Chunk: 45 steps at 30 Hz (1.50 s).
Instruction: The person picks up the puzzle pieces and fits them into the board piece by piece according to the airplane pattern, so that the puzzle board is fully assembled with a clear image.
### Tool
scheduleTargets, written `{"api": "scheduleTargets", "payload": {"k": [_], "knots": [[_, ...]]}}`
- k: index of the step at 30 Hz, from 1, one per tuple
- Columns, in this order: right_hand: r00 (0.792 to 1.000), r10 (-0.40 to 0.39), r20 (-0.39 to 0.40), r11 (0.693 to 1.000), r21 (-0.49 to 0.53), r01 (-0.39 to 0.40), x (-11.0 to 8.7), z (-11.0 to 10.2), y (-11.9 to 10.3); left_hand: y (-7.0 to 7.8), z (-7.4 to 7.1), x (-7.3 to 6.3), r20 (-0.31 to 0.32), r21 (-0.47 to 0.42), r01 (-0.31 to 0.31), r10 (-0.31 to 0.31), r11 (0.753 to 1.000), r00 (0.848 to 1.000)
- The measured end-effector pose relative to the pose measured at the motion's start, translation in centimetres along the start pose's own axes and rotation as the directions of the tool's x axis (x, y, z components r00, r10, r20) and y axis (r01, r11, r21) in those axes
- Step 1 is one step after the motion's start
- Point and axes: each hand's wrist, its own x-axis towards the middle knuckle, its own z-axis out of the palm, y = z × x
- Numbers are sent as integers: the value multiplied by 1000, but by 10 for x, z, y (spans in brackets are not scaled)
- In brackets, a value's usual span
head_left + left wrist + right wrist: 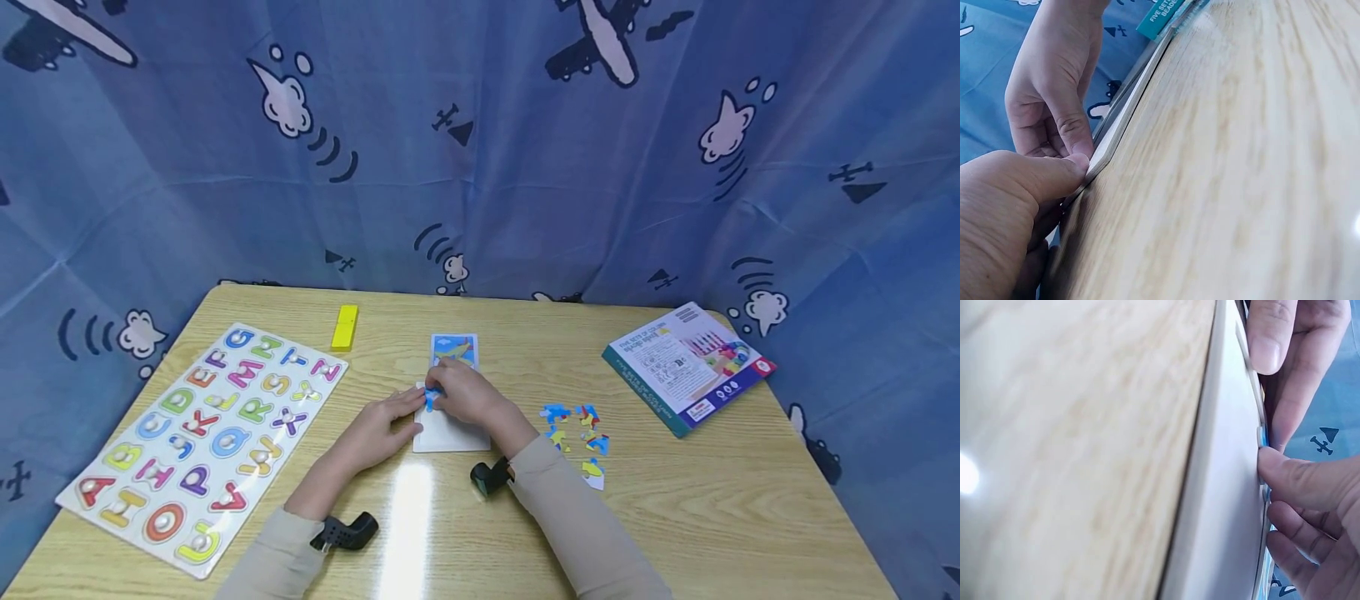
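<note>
Blue shows on a small puzzle piece (431,400) near the far left corner of a white board (450,436); fingers mask its outline. We see the right hand (467,393) pinching it, thumb and fingertip nearly closed. Fairly straight, the left hand's (384,429) fingers reach that corner, and we cannot tell whether they touch the piece. Beyond, a picture card (454,343) is partly covered by the right hand. Loose pieces (597,444), too small to read, lie rightward on the counter (675,508).
</note>
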Motion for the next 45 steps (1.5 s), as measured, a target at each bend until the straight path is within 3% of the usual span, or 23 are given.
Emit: {"api": "scheduleTargets", "payload": {"k": [12,22,28,33,40,45], "knots": [[1000,-14,13,1000,26,13,3,-1,3,-1,-1,1,4,48,-26,26,998,1000],[1000,-20,14,998,60,20,5,0,3,1,-1,6,15,189,-74,72,979,997],[1000,-26,18,996,89,24,-1,-5,6,3,-1,7,25,184,-67,63,981,998],[1000,-26,-8,985,169,27,-19,-17,17,3,-1,6,41,142,-38,32,989,999],[992,87,-92,953,299,-56,-64,-35,47,2,-1,7,55,106,-10,4,994,998],[979,145,-145,943,319,-92,-95,-42,73,0,-1,6,54,94,-18,13,995,998]]}}
